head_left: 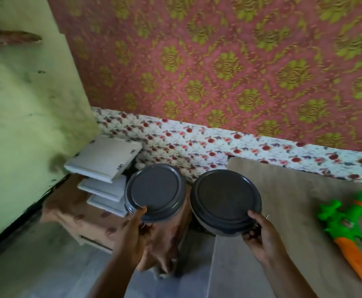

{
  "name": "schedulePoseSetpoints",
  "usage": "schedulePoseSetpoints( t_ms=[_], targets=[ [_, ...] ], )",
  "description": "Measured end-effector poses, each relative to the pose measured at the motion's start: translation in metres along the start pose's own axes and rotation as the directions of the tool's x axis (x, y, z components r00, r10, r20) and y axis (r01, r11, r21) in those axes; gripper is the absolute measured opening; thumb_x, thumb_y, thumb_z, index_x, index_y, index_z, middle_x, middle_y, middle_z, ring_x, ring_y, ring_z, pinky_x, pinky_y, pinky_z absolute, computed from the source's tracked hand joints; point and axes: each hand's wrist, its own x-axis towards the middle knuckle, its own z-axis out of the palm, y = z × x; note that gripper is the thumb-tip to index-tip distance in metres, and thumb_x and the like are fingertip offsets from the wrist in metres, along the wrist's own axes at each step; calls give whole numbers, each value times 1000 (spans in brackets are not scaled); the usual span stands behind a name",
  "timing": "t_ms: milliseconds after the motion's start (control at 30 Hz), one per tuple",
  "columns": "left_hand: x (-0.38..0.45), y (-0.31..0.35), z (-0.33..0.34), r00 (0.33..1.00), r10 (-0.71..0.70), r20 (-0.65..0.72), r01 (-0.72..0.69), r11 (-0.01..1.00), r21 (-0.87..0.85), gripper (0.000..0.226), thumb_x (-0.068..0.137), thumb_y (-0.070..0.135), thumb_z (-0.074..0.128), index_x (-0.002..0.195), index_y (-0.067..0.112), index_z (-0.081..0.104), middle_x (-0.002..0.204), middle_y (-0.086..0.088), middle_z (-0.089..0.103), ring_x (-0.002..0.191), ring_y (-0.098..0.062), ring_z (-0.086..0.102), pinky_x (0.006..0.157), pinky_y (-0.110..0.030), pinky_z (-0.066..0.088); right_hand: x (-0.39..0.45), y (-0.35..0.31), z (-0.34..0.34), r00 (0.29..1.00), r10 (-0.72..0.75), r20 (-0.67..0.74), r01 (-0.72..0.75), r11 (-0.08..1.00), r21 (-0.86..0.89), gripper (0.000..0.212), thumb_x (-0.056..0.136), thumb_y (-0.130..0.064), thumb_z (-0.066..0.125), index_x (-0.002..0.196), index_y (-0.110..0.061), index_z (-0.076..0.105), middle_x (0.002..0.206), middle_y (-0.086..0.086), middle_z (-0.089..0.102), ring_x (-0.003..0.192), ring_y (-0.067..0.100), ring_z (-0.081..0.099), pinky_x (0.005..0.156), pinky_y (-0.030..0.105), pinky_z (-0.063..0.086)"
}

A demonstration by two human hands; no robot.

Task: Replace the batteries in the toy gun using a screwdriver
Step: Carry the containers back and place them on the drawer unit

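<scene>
- Gripping the near rim of the left dark grey lidded container (pixel 155 191) with the left hand (pixel 132 231), thumb curling onto the lid's edge, fingers wrapping underneath.
- Gripping the near rim of the right dark grey lidded container (pixel 226 197) with the right hand (pixel 261 235), thumb lying on the lid's edge, fingers curling under the side.
- Sitting side by side, nearly touching, both containers keeping their round lids on and hiding whatever is inside; contents impossible to tell.
- Showing no readable label, brand or writing on either lid; faint marks on the lids blurring beyond reading.
- Lying well to the right of the containers, on the grey-brown mat (pixel 293 211), the green and orange toy gun (pixel 351 231), untouched by either hand, orange end pointing toward the lower right corner.
- Stacking in steps just left of the left container, three white flat boxes (pixel 103 158), small dark marks at their edges too blurred for reading.
- Resting under the boxes, a brown spotted cloth (pixel 74 214) draping over a low support.
- Running behind everything, a floral-print strip (pixel 197 143) below pink wallpaper with green motifs (pixel 218 61), a pale green wall (pixel 25 104) standing at the left.
</scene>
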Motion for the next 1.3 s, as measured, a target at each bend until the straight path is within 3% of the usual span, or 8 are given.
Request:
schedulePoseSetpoints(
  t_ms=[233, 367, 700, 800, 900, 1033, 1133, 1300],
  targets=[
    [38, 42, -55, 994, -19, -111, 8, 995, -96, 6, 91, 6, 55, 86, 5, 57, 84, -13, 58, 76, -21, 56, 46, -23, 54, 10, 42, 67, 998, 47, 48, -44, 998, -46, 15, 85, -11, 57, 73, -14, 48, 67, 1, 36, 55, 10, 29, 39, 19, 31],
    [78, 72, -74, 996, -19, -87, 14, 998, -63, 3, 92, 8, 55, 91, 7, 58, 88, -14, 60, 76, -22, 57, 47, -26, 55, 26, 65, 104, 998, 56, 13, -56, 997, -47, 18, 84, -10, 58, 71, -16, 47, 66, 1, 35, 53, 10, 27, 34, 17, 31],
    [198, 152, -120, 1000, 10, -16, -10, 1000, 25, 16, 91, 11, 57, 106, 8, 59, 103, -14, 64, 88, -23, 61, 56, -26, 58, 57, 122, 219, 995, 94, -31, -92, 994, 57, 22, 87, -10, 56, 70, -17, 43, 68, 0, 31, 55, 10, 24, 55, 24, 22],
    [221, 173, -124, 1000, -5, -5, 5, 999, 32, 10, 90, 11, 58, 99, 8, 59, 102, -14, 63, 88, -24, 62, 65, -30, 54, 62, 133, 245, 996, 81, -38, -79, 996, 51, 22, 86, -11, 56, 70, -17, 43, 66, 0, 31, 54, 10, 25, 51, 23, 24],
    [245, 191, -126, 1000, -28, 7, 28, 999, 37, 10, 90, 12, 60, 98, 7, 59, 104, -15, 62, 89, -24, 62, 60, -27, 57, 66, 144, 262, 998, 50, -34, -48, 997, 66, 22, 86, -11, 55, 70, -17, 43, 64, -1, 29, 54, 9, 25, 50, 22, 25],
    [286, 206, -130, 995, -101, -14, 102, 990, 99, 32, 87, 15, 65, 113, 0, 56, 111, -19, 61, 91, -26, 62, 56, -27, 57, 71, 163, 278, 997, 20, -81, -17, 999, 41, 19, 85, -13, 58, 71, -15, 46, 55, -3, 31, 48, 9, 29, 40, 21, 29],
    [320, 213, -133, 987, -159, -10, 159, 982, 99, 40, 84, 14, 68, 118, -2, 54, 114, -21, 60, 97, -31, 62, 51, -28, 58, 67, 180, 293, 991, 2, -131, 7, 998, 64, 18, 85, -12, 59, 73, -12, 46, 54, 0, 31, 47, 12, 30, 46, 26, 29],
    [361, 221, -126, 960, -279, 35, 269, 947, 178, 13, 86, 10, 65, 94, 2, 57, 93, -17, 60, 86, -29, 61, 57, -31, 58, 45, 214, 318, 990, -47, -136, 69, 985, 158, 23, 83, -11, 57, 67, -14, 42, 39, -3, 35, 36, 10, 34, 38, 21, 32]
  ],
)
